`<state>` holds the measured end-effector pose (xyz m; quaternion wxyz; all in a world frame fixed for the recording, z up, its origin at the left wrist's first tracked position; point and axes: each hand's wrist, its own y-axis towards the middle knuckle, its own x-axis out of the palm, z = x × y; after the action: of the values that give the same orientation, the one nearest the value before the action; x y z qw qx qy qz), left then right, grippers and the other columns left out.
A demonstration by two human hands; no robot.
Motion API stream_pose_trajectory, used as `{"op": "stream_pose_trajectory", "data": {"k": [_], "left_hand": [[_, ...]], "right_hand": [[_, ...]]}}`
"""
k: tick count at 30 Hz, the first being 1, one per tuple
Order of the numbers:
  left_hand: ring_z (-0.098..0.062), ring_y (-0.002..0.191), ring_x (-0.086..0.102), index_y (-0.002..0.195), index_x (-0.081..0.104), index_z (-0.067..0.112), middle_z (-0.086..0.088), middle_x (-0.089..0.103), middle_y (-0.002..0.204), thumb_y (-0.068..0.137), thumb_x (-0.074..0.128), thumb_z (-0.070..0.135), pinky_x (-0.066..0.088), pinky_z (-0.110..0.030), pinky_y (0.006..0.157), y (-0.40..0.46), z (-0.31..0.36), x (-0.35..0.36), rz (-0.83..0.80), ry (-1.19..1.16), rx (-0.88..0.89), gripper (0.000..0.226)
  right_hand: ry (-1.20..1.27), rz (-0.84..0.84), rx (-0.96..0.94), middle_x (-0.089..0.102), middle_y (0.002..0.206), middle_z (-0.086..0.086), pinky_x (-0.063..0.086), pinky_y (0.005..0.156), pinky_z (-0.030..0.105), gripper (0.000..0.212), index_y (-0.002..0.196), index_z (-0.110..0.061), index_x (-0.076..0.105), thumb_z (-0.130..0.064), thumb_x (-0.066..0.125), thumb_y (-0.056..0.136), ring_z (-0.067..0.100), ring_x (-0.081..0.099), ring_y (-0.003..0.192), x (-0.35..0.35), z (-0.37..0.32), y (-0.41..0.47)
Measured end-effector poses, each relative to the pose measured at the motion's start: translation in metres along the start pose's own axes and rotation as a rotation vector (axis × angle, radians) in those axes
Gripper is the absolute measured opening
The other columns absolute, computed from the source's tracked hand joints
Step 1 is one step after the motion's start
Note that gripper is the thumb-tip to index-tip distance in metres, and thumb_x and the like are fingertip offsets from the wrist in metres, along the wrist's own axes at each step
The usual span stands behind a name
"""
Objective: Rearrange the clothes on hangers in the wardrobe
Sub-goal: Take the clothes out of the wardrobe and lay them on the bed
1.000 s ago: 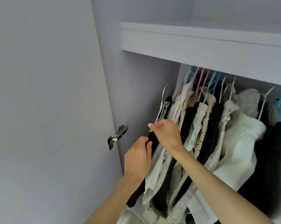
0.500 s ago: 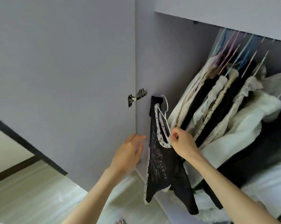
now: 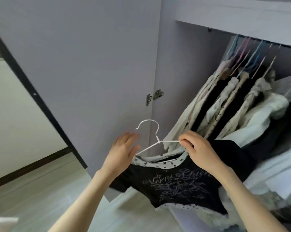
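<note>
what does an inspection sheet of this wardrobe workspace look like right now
surface: pale wood floor; no table in view
job's things: black printed top on a white wire hanger, off the rail, held out in front of the wardrobe; row of hanging clothes on coloured hangers inside
clutter: white fabric piled low in the wardrobe
grippers: right hand pinches the hanger's arm; left hand open, fingers spread, by the hanger's other arm, contact unclear
cables: nothing seen
surroundings: open lilac wardrobe door with metal hinge; shelf above the clothes
</note>
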<state>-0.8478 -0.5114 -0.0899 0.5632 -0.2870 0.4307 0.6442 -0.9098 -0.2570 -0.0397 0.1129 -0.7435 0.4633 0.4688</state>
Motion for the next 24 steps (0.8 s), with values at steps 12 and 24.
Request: {"op": "stream_pose_trajectory", "data": {"k": [12,24], "left_hand": [[-0.009,0.064,0.05,0.079,0.06,0.02,0.013,0.057,0.077,0.091,0.033,0.053,0.037,-0.021,0.056,-0.19,-0.072,-0.098,0.402,0.199,-0.334,0.044],[-0.026,0.06,0.059,0.077,0.065,0.014,0.002,0.065,0.068,0.087,0.044,0.053,0.04,-0.028,0.052,-0.403,-0.092,-0.176,0.898,0.437,-1.056,0.045]], "right_hand": [[0.211,-0.108,-0.186,0.053,0.079,-0.008,0.037,0.063,0.017,0.009,0.085,-0.016,0.059,-0.014,0.054,0.092,0.006,0.049,0.068,0.123,-0.134,0.02],[0.167,-0.259,-0.826,0.068,0.082,0.005,0.04,0.071,0.033,0.03,0.088,-0.006,0.067,-0.032,0.052,0.085,0.026,0.063,0.075,0.269,-0.327,0.057]]}}
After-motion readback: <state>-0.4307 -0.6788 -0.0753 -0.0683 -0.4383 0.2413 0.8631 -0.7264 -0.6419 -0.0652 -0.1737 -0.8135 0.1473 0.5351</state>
